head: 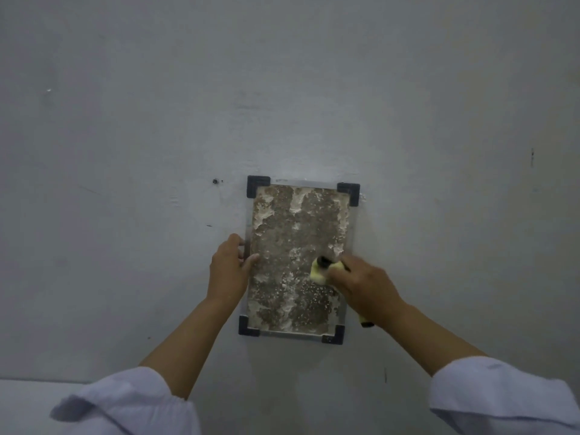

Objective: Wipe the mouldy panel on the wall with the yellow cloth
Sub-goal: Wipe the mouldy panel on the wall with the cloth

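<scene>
The mouldy panel (293, 246) is a brown, white-patched rectangle fixed to the wall by black corner brackets (257, 185). My right hand (361, 284) is closed on the yellow cloth (320, 271), which is pressed against the panel's lower right area; a dark tip shows at the top of the cloth, and a yellow and black end (365, 321) sticks out below my wrist. My left hand (229, 268) grips the panel's left edge, thumb on its face, fingers against the wall.
The grey-white wall (282, 89) fills the view, with a small dark screw hole (215, 181) left of the panel. A pale ledge or floor strip (31, 403) lies at the bottom left. My white sleeves cover both forearms' lower parts.
</scene>
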